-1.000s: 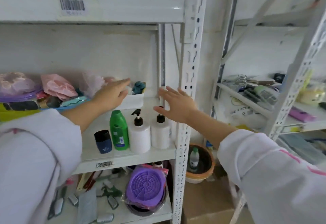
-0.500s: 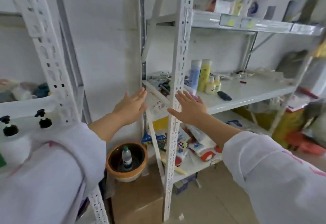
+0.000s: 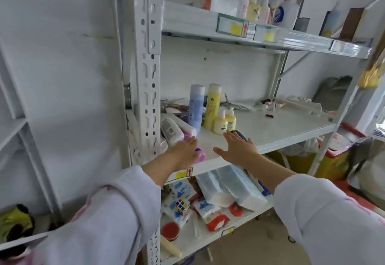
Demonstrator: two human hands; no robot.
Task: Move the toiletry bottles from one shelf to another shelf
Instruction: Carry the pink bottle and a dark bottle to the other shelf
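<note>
Bare fingers [image 3: 231, 137] of the right hand [image 3: 237, 150] spread flat, empty; the left hand [image 3: 185, 150] rests open on a lying pink tube [image 3: 200, 154]. Upright bottles [image 3: 212, 106] stand just beyond on the shelf [image 3: 281, 127], probably light, slick plastic, best gripped mid-body.

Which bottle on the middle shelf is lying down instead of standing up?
The white bottle with the printed label, at the shelf's left end beside the left hand. The blue bottle, tall yellow bottle and two small pump bottles stand upright.
</note>
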